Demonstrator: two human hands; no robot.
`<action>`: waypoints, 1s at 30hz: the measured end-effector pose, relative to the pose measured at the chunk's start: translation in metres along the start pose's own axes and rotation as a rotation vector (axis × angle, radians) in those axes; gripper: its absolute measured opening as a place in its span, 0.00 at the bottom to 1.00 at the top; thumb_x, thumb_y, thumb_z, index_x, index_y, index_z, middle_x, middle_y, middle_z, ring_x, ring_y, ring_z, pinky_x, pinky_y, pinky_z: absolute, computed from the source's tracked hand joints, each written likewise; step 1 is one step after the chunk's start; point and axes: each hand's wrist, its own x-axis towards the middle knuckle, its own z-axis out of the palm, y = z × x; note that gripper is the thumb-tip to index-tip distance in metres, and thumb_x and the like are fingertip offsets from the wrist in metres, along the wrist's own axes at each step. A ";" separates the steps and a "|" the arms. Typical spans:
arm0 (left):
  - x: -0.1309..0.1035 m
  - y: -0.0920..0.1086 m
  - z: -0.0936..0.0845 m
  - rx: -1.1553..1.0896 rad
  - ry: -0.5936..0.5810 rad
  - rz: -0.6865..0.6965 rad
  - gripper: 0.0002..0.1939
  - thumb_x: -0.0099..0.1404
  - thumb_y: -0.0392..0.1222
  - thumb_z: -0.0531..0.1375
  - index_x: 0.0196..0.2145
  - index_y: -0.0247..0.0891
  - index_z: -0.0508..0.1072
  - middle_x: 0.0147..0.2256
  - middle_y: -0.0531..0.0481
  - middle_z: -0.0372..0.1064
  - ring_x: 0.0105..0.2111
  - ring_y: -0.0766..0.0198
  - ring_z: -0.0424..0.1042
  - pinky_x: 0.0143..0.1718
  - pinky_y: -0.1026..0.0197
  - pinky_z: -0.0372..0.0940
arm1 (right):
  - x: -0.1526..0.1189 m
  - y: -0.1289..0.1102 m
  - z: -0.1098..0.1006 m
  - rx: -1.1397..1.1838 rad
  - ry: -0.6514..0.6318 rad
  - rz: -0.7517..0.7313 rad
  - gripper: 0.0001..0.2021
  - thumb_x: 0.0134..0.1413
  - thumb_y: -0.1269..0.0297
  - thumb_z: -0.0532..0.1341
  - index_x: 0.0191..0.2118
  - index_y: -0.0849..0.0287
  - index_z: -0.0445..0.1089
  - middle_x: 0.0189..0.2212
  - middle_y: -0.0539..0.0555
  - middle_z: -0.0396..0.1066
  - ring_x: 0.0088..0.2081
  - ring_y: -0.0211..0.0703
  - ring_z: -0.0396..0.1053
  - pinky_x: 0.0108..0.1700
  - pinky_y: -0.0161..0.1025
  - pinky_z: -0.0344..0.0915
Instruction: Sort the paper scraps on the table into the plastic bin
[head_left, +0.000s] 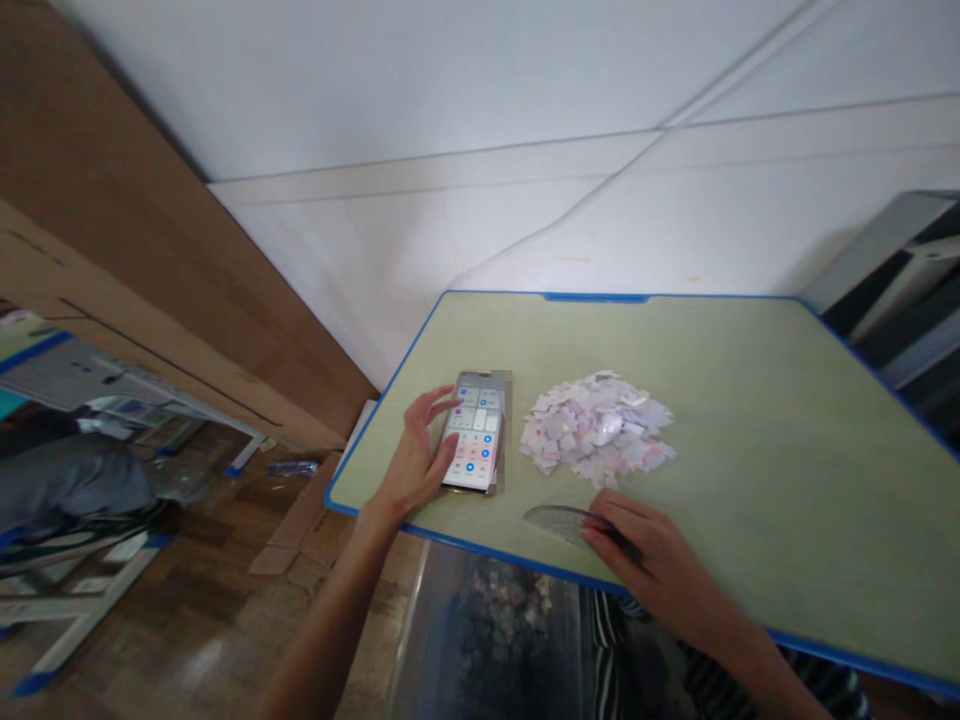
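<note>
A smartphone point(472, 440) with a lit screen of toggles and icons lies on the table's left part. My left hand point(420, 450) is at its left edge, fingers apart, with a fingertip and the thumb over the screen. Between the thumb and fingers of my right hand point(645, 545) is a clear, thin piece with a curved edge, which looks like a protractor point(556, 521), low over the near edge of the table. Just beyond it, a heap of small torn paper pieces point(600, 425), white and pinkish, sits right of the phone.
The pale green folding table point(765, 430) has a blue rim and stands against a white wall point(525, 230). Below its front edge is a clear plastic bin point(442, 620) with scraps inside. A cardboard-brown panel point(187, 250) rises at left; grey metal frames point(907, 270) lean at right.
</note>
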 end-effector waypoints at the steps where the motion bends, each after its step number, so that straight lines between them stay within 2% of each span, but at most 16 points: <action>1: 0.000 0.000 0.000 -0.004 -0.008 0.002 0.22 0.71 0.41 0.50 0.59 0.43 0.45 0.56 0.37 0.51 0.51 0.52 0.65 0.54 0.40 0.55 | 0.000 0.000 0.000 -0.002 0.002 0.001 0.11 0.60 0.69 0.52 0.26 0.58 0.61 0.23 0.50 0.65 0.26 0.37 0.65 0.28 0.33 0.61; 9: -0.004 0.000 0.000 -0.083 0.051 -0.008 0.23 0.70 0.38 0.51 0.58 0.46 0.45 0.53 0.40 0.54 0.44 0.56 0.71 0.47 0.45 0.64 | -0.001 0.000 0.000 -0.014 0.009 -0.016 0.11 0.60 0.68 0.52 0.26 0.57 0.61 0.23 0.50 0.66 0.26 0.38 0.65 0.29 0.33 0.62; 19: -0.003 0.003 -0.001 -0.127 -0.038 -0.021 0.21 0.70 0.39 0.51 0.57 0.46 0.46 0.51 0.40 0.59 0.44 0.55 0.72 0.47 0.43 0.65 | -0.001 0.000 -0.001 -0.007 -0.003 -0.013 0.11 0.60 0.69 0.52 0.26 0.58 0.62 0.23 0.50 0.66 0.26 0.37 0.65 0.29 0.33 0.62; 23: -0.002 0.002 0.000 -0.078 0.047 -0.017 0.20 0.70 0.39 0.50 0.56 0.46 0.47 0.51 0.41 0.58 0.43 0.57 0.72 0.48 0.44 0.63 | -0.003 0.001 0.000 -0.011 -0.014 -0.011 0.10 0.61 0.69 0.52 0.27 0.58 0.62 0.24 0.51 0.66 0.27 0.37 0.65 0.29 0.34 0.61; 26: 0.000 0.000 -0.001 -0.011 0.126 -0.025 0.18 0.69 0.39 0.50 0.54 0.44 0.48 0.49 0.43 0.59 0.41 0.58 0.72 0.44 0.47 0.66 | -0.003 0.000 0.000 -0.007 -0.013 -0.009 0.11 0.61 0.69 0.52 0.27 0.58 0.62 0.24 0.50 0.65 0.26 0.37 0.65 0.29 0.34 0.61; 30: 0.003 -0.001 -0.004 0.141 0.179 -0.052 0.12 0.67 0.37 0.53 0.48 0.40 0.58 0.41 0.47 0.64 0.36 0.59 0.72 0.41 0.51 0.66 | -0.002 0.000 -0.001 -0.008 -0.004 -0.009 0.11 0.60 0.68 0.52 0.26 0.58 0.62 0.23 0.50 0.64 0.26 0.37 0.64 0.28 0.33 0.61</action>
